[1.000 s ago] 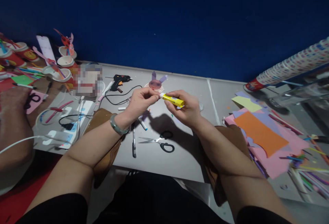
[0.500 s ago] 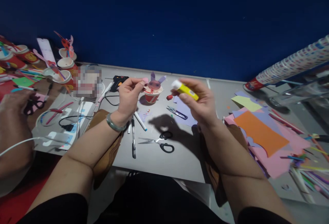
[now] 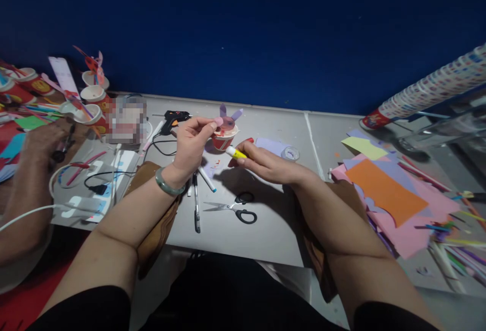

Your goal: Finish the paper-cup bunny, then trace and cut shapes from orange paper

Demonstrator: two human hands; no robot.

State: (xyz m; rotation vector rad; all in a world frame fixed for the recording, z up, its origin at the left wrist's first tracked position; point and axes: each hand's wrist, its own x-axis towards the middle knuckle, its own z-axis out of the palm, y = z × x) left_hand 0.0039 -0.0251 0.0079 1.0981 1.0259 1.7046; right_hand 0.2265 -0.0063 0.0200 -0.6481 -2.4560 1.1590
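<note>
The left hand [image 3: 191, 145] held a small pink piece [image 3: 218, 121] near the red cup [image 3: 222, 142], while the right hand [image 3: 268, 163] held a yellow glue stick [image 3: 237, 154].

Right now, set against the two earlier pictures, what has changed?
The left hand has parted from the yellow stick and shifted left and farther out, still pinching a pink piece. The right hand swung right, then came back left and lower, still holding the stick. Neither visibly took up or released anything. The scissors and glue gun stayed put.
</note>
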